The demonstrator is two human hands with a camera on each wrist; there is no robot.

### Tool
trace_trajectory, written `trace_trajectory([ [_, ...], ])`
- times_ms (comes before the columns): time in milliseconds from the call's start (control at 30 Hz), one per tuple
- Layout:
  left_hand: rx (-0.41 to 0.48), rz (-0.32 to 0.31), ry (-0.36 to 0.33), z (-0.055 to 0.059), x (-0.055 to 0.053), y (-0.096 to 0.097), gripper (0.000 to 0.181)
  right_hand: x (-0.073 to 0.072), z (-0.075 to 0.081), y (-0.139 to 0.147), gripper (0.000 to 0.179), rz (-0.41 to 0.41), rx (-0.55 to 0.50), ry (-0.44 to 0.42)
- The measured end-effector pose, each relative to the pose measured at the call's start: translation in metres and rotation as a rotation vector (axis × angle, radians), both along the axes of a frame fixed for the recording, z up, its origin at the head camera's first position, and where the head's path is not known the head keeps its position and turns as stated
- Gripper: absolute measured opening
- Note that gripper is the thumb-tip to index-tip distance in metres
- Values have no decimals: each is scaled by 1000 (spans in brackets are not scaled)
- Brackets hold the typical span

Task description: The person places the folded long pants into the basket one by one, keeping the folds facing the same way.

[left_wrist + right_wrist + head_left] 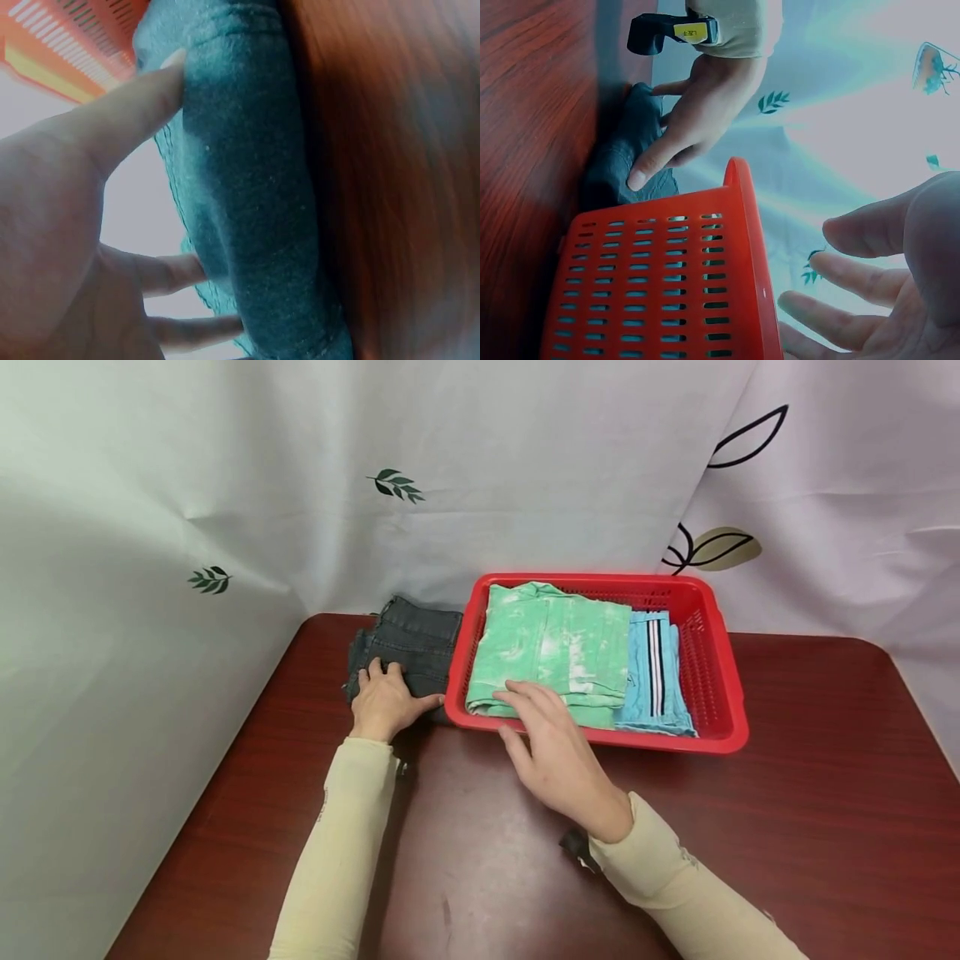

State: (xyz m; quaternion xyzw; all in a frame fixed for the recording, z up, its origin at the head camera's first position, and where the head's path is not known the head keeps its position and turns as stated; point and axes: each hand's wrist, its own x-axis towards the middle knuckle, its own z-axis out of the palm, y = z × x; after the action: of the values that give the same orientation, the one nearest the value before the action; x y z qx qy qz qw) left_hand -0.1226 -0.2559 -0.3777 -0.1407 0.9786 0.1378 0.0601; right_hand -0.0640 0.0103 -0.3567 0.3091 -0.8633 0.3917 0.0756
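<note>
A folded dark grey denim garment [420, 639] lies on the table against the left side of a red plastic basket [731, 693]. My left hand [384, 702] rests on this garment with fingers spread; in the left wrist view the thumb [142, 105] touches its folded edge. Inside the basket lie a folded green and white tie-dye garment [551, 643] and, to its right, a folded light blue garment [641, 668] with a black and white stripe. Over the basket's front rim hovers my right hand [558, 760], its fingers loosely extended and holding nothing.
The dark red-brown table [817, 793] extends to both sides of the basket. A white curtain [525, 468] with leaf prints hangs behind it and along the left. Each wrist wears a small black camera mount [577, 845].
</note>
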Motion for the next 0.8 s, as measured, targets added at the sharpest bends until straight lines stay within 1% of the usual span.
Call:
trace_trajectory([
  [133,-3,-32,2,-1,7,-7,98,2,1,0,47,27,13,-9],
  [300,-8,-91,19,-2,14,-16,96,4,1,-2,48,52,5,-28],
  [400,-7,-131,26,-2,17,-22,95,5,0,-3,47,65,-3,-23],
  [500,0,-157,20,-3,19,-28,95,7,-1,-4,46,92,-7,-8],
  [633,-4,-188,12,-3,24,-36,94,9,-2,-7,46,158,-2,26],
  [800,0,-229,20,-4,30,-44,92,11,-4,-11,43,284,30,49],
])
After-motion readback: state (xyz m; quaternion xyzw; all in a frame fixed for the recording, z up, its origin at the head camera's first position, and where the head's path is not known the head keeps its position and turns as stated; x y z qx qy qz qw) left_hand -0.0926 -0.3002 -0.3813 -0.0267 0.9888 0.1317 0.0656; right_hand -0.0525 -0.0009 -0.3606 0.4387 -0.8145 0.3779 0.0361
